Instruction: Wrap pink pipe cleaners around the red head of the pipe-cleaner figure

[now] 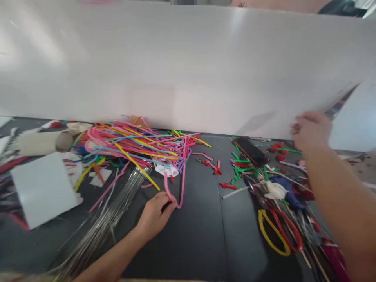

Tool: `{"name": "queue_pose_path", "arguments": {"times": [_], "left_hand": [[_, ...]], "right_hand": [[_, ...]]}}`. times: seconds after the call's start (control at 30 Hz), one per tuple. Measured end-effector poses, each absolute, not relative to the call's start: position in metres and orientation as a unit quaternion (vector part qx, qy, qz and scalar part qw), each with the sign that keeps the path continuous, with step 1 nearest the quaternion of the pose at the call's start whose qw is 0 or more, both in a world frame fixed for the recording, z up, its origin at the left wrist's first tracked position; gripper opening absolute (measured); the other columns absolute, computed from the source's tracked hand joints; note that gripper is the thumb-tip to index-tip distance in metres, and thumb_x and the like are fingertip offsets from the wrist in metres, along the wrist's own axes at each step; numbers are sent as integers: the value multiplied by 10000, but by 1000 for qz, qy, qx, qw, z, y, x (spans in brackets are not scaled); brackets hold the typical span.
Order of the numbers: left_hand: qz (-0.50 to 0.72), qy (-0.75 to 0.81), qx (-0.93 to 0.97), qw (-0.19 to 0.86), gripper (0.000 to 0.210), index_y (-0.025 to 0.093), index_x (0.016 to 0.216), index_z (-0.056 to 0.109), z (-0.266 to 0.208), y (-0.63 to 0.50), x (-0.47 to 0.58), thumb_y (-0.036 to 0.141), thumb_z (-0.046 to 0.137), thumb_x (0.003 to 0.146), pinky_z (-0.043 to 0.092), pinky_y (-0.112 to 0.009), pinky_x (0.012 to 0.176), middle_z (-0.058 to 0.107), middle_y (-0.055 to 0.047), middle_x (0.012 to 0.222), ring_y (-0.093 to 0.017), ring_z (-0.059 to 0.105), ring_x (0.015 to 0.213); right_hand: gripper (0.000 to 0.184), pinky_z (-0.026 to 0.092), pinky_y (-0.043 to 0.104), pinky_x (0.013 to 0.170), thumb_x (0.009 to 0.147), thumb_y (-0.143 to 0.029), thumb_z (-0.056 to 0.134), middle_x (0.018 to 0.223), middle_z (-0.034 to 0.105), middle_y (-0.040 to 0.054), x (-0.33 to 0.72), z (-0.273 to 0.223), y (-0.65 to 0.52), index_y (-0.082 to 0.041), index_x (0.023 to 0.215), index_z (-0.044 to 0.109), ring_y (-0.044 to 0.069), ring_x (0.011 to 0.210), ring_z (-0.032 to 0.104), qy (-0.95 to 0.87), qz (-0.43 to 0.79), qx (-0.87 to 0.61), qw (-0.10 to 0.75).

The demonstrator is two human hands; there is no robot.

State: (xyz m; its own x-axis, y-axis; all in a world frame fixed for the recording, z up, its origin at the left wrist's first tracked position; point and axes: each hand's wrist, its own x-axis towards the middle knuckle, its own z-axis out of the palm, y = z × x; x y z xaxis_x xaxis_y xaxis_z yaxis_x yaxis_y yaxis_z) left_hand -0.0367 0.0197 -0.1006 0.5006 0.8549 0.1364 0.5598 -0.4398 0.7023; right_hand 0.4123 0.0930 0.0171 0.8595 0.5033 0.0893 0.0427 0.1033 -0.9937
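My left hand (pixel 157 211) pinches a bent pink pipe cleaner (pixel 182 184) between thumb and fingers, just above the dark table. Behind it lies a heap of pink, yellow, blue and orange pipe cleaners (pixel 138 141), beside a small white piece (pixel 167 170). A bundle of thin metal wires (pixel 117 203) runs along the left of that hand. My right hand (pixel 313 129) is raised at the right in front of the white panel (pixel 205 70), its fingers curled. Whatever it may hold is hidden.
Scissors with yellow and red handles (pixel 280 231) lie at the right among sticks and tools. Short red and green pipe cleaner pieces (pixel 229 185) are scattered mid-table. A black oblong object (pixel 251 150) lies behind. At the left are a white card (pixel 44 190) and a pale roll (pixel 38 143).
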Motion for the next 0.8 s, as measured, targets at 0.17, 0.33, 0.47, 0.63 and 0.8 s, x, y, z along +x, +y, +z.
{"name": "queue_pose_path", "arguments": {"times": [0.17, 0.33, 0.47, 0.63, 0.8], "left_hand": [[277, 441, 795, 313, 171, 189, 799, 637, -91, 12, -33, 269, 500, 864, 465, -238, 729, 644, -7, 800, -126, 605, 780], [305, 439, 768, 351, 165, 182, 852, 632, -72, -4, -27, 298, 515, 851, 455, -222, 672, 652, 4, 787, -125, 604, 738], [335, 445, 733, 390, 177, 174, 813, 616, -65, -11, -22, 311, 508, 842, 444, -212, 628, 643, 11, 732, -120, 592, 683], [369, 438, 720, 392, 226, 166, 810, 605, -62, -14, -13, 355, 483, 840, 447, -229, 643, 647, -13, 753, -132, 592, 685], [300, 457, 735, 401, 239, 179, 746, 572, -63, 9, -22, 399, 492, 793, 453, -237, 599, 638, 0, 669, -153, 607, 644]], "right_hand": [[157, 489, 313, 534, 696, -133, 651, 754, 675, 13, 279, -8, 36, -261, 777, 691, 174, 637, 607, -506, 339, -599, 521], [343, 434, 432, 895, 678, -234, 694, 1064, 672, 11, 172, -53, -17, -335, 1004, 668, 266, 1052, 572, -734, 353, -460, 352], [161, 389, 425, 823, 851, -310, 544, 876, 694, 44, 153, -69, -37, -271, 950, 665, 244, 917, 594, -803, 197, -498, 262], [97, 369, 379, 840, 817, -254, 601, 736, 687, 20, 172, -53, -45, -228, 758, 675, 190, 812, 601, -753, 231, -517, 334], [178, 417, 372, 849, 791, -274, 606, 981, 676, 50, 258, -30, -16, -225, 952, 662, 203, 923, 584, -580, 266, -598, 484]]}}
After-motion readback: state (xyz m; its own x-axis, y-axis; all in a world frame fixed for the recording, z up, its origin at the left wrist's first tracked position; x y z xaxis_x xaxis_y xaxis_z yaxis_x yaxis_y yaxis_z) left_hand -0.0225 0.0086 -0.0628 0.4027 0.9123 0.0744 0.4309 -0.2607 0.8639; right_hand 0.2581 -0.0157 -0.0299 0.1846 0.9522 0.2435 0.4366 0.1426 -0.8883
